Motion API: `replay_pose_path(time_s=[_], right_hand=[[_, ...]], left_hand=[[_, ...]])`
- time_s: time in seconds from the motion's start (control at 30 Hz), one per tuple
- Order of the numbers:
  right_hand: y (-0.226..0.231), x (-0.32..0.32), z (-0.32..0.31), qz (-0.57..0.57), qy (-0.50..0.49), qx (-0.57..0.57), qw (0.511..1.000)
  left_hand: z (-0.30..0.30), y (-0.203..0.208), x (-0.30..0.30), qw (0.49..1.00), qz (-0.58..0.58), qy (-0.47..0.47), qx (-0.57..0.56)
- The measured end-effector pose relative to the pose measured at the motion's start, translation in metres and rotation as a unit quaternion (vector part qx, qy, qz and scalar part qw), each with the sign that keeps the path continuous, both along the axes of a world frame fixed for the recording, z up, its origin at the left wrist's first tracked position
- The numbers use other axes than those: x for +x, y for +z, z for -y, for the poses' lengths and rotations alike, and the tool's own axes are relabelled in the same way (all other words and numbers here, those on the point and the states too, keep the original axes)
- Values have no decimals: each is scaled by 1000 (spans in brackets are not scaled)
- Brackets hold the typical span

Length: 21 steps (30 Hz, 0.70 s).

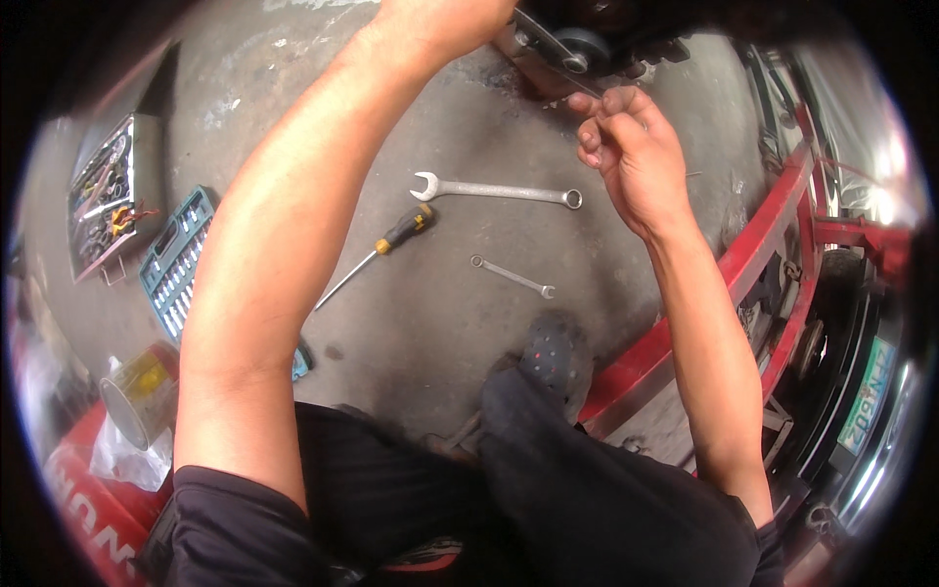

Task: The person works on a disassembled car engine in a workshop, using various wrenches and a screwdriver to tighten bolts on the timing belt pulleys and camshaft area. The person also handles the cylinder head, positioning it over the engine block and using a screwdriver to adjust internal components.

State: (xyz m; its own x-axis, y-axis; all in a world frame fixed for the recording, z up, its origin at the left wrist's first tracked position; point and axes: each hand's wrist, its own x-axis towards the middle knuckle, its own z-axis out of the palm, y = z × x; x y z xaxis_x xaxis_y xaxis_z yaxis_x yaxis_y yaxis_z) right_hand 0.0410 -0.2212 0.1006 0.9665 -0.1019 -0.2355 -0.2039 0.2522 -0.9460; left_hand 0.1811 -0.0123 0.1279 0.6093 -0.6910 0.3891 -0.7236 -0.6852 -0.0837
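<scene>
At the top edge, my left hand point(445, 22) reaches up beside a dark machine part point(582, 44) with a round pulley-like wheel; its fingers are out of sight. Just below that part, my right hand point(636, 147) is closed, thumb and fingers curled together near a thin dark strip or rod. What it grips, if anything, is too small to make out. On the concrete floor between my arms lie a large combination wrench point(499, 191), a screwdriver point(406, 227) with a black and yellow handle, and a small combination wrench point(512, 276).
Left of my arm sit an open teal socket set point(181, 259), a metal toolbox point(115, 201) full of tools and a tin can point(142, 396) near a red object point(83, 470). A red metal frame point(763, 230) runs along the right, beside a vehicle's bumper point(885, 440).
</scene>
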Motion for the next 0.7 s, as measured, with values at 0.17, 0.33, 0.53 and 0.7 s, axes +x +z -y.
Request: replay_pose_path(time_s=[0.17, 0.33, 0.53, 0.7], right_hand=[[1, 2, -4, -4, 0, -4, 1000], [-2, 2, 3, 6, 6, -10, 1000], [0, 3, -2, -1, -11, -11, 1000], [-1, 5, -5, 8, -4, -16, 1000]], left_hand=[[-1, -34, 17, 989, -113, 65, -66], [7, -19, 6, 986, -131, 86, -47], [8, -25, 16, 977, -155, 134, -50], [2, 2, 46, 958, 2, 232, -166]])
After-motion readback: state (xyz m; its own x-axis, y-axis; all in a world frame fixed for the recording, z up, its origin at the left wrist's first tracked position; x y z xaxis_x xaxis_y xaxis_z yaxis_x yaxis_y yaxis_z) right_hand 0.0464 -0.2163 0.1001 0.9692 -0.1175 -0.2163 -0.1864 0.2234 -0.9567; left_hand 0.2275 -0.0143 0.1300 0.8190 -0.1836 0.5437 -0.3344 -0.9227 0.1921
